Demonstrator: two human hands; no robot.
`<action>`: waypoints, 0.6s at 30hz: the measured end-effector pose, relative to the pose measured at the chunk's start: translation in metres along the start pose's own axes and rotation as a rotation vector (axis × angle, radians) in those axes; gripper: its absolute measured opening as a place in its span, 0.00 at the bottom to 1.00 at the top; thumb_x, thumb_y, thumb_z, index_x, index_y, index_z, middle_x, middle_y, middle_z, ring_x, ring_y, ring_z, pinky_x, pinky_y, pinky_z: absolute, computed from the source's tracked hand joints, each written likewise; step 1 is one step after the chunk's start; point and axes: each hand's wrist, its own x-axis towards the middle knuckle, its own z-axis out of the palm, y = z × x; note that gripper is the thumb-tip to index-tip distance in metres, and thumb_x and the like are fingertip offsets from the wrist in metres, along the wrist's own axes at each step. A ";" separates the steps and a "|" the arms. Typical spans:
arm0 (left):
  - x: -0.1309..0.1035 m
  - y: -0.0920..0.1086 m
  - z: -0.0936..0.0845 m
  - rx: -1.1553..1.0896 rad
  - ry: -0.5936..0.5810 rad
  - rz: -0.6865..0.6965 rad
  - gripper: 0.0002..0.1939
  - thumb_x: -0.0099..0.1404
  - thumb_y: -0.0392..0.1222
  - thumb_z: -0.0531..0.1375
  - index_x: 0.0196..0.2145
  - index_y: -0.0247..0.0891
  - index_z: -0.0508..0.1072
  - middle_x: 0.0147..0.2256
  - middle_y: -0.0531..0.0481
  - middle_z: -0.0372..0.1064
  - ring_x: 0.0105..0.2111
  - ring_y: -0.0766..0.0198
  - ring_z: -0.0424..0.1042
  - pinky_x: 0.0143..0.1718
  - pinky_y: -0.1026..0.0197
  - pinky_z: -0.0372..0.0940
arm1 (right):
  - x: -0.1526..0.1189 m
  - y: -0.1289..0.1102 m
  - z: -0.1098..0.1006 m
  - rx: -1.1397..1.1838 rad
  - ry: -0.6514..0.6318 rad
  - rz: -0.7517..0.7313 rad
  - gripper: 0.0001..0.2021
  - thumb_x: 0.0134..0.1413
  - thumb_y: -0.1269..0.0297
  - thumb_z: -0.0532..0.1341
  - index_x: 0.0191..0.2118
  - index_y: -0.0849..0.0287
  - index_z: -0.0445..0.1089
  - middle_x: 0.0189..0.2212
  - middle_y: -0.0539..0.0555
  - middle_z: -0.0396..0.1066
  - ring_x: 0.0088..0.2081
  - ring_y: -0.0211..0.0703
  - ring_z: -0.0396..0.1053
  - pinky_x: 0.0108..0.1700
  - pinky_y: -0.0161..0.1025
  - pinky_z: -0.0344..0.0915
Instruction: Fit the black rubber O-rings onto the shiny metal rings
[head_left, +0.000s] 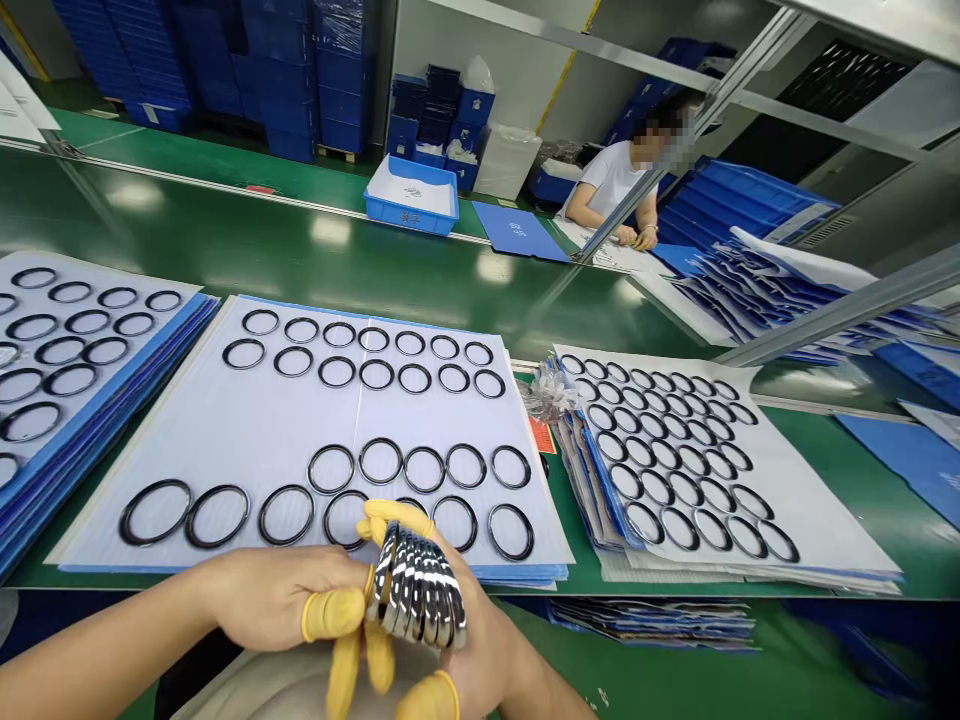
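Observation:
A row of shiny chrome-and-black rings (421,590), packed side by side, is held between my hands in front of the nearest sheet edge. My right hand (484,630) is closed around the row, with yellow finger covers on its fingertips. My left hand (300,600), also in yellow finger covers, closes on the left end of the row; part of its grip is hidden. Beyond them, a white sheet (247,420) on a blue-edged stack carries rows of similar black-rimmed rings (376,375) lying flat. A band without rings crosses the sheet's middle.
Another stack of sheets with rings (56,440) stands at left. At right, a sheet (810,500) bears closely set rings. Beyond the green bench (262,250) are a blue tray (411,215) and a person (611,185) at work. Slanted metal posts (847,310) cross the right side.

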 end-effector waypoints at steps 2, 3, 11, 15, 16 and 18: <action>0.003 0.002 0.001 -0.111 0.069 -0.012 0.38 0.67 0.66 0.38 0.40 0.31 0.75 0.36 0.39 0.74 0.36 0.57 0.70 0.43 0.59 0.66 | -0.005 0.003 0.000 -0.066 0.034 -0.003 0.53 0.35 0.31 0.63 0.63 0.57 0.48 0.49 0.63 0.65 0.49 0.57 0.67 0.52 0.52 0.64; 0.005 0.002 0.001 -0.169 0.122 -0.035 0.36 0.67 0.65 0.41 0.38 0.31 0.75 0.36 0.40 0.73 0.37 0.57 0.70 0.44 0.59 0.65 | -0.006 0.004 0.001 -0.111 0.038 -0.016 0.52 0.37 0.31 0.62 0.64 0.57 0.46 0.51 0.64 0.63 0.50 0.57 0.66 0.53 0.53 0.63; 0.017 0.002 0.003 -0.446 0.331 -0.199 0.14 0.63 0.47 0.62 0.27 0.32 0.75 0.26 0.53 0.66 0.29 0.68 0.62 0.36 0.67 0.61 | -0.003 0.002 0.003 -0.402 0.101 -0.215 0.53 0.40 0.35 0.64 0.66 0.56 0.40 0.50 0.62 0.56 0.50 0.59 0.62 0.57 0.59 0.56; 0.018 0.008 0.001 -0.274 0.381 -0.117 0.12 0.62 0.42 0.63 0.23 0.32 0.73 0.27 0.52 0.67 0.30 0.68 0.64 0.35 0.68 0.62 | -0.005 0.005 0.005 -0.322 0.098 -0.178 0.51 0.44 0.38 0.63 0.66 0.56 0.37 0.50 0.62 0.56 0.53 0.59 0.62 0.57 0.56 0.59; 0.018 0.010 0.001 -0.207 0.389 -0.084 0.13 0.62 0.42 0.63 0.22 0.33 0.72 0.27 0.52 0.67 0.30 0.67 0.65 0.35 0.68 0.62 | -0.006 0.006 0.006 -0.292 0.092 -0.167 0.52 0.46 0.39 0.63 0.66 0.57 0.34 0.51 0.63 0.56 0.54 0.59 0.62 0.57 0.56 0.59; 0.017 0.015 0.001 -0.074 0.413 -0.024 0.15 0.64 0.43 0.61 0.23 0.33 0.73 0.28 0.49 0.70 0.32 0.65 0.68 0.38 0.66 0.64 | -0.009 0.008 0.008 -0.245 0.068 -0.124 0.53 0.48 0.41 0.63 0.67 0.59 0.29 0.54 0.65 0.56 0.57 0.59 0.59 0.58 0.55 0.58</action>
